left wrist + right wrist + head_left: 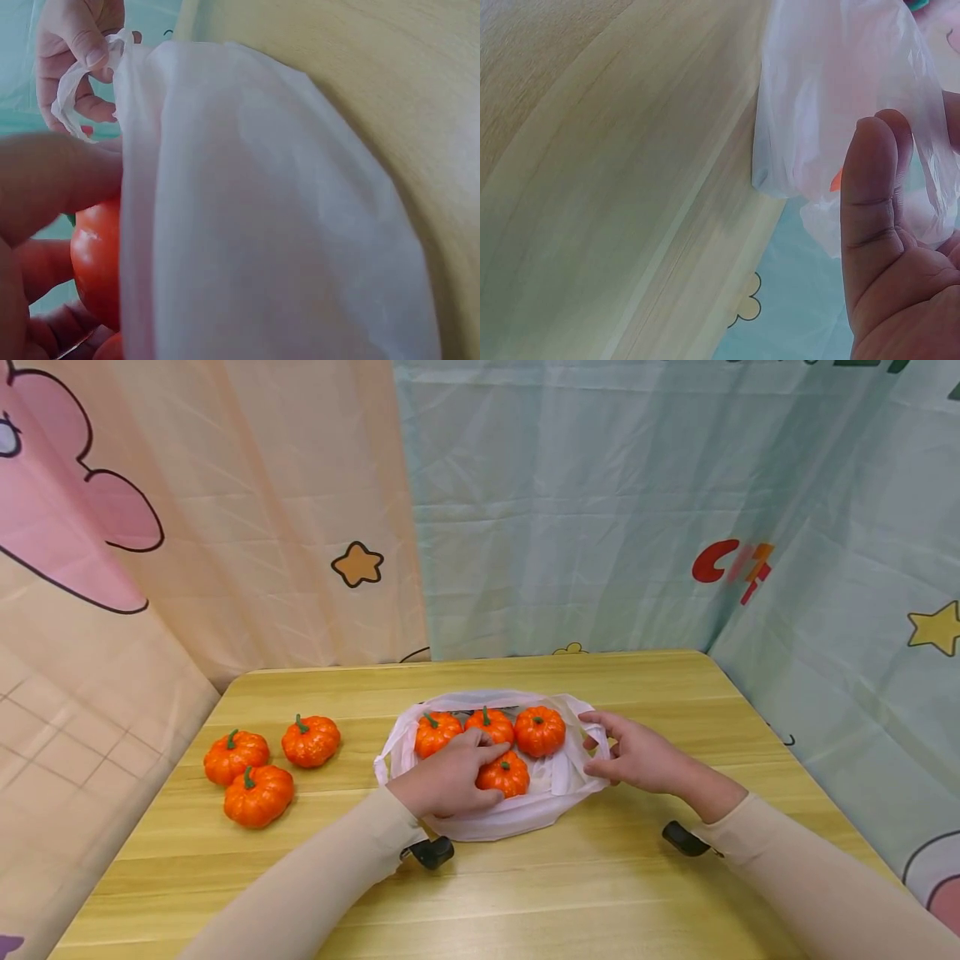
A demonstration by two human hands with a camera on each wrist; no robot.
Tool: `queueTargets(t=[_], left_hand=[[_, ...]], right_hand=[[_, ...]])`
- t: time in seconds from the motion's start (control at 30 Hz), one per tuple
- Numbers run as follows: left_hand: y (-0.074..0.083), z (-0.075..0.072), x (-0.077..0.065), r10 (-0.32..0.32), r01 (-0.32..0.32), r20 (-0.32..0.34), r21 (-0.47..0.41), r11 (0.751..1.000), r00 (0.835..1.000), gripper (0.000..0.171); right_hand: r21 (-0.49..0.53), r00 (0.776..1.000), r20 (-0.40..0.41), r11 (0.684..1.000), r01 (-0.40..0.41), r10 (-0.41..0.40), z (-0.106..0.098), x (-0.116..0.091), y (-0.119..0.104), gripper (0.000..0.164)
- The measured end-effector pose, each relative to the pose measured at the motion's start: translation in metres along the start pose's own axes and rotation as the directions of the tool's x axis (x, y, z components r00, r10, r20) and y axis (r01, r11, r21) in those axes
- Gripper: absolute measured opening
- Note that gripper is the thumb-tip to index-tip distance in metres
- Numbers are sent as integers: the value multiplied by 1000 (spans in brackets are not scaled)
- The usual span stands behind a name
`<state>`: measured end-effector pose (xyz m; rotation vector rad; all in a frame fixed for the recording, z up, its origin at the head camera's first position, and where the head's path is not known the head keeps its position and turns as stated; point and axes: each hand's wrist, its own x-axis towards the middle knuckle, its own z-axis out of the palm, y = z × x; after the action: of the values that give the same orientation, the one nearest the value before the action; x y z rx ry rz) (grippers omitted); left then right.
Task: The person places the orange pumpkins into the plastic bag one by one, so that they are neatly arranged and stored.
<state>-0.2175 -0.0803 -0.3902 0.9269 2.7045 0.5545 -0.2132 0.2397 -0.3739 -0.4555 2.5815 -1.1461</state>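
Your L hand point(452, 777) has fingers curled round a ribbed orange pumpkin point(512, 779) w/ green stem, in crinkled white plastic bag point(498, 828), mouth open, on wood-grain table point(570, 893); your R hand point(645, 758) holds bag's handle point(602, 742).

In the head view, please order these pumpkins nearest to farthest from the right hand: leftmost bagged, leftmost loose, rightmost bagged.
1. Rightmost bagged pumpkin: left of the right hand.
2. Leftmost bagged pumpkin: across the bag.
3. Leftmost loose pumpkin: table's left side.

Wood-grain table point(585, 893), three orange pumpkins point(258, 798), white plastic bag point(510, 827)
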Motion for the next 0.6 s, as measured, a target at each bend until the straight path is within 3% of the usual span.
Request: queueTargets(t=[0.6], left_hand=[[-1, -4, 2, -35, 35, 9, -47, 998, 999, 71]], right_hand=[[8, 1000, 24, 1000, -3, 3, 0, 0, -1, 81]])
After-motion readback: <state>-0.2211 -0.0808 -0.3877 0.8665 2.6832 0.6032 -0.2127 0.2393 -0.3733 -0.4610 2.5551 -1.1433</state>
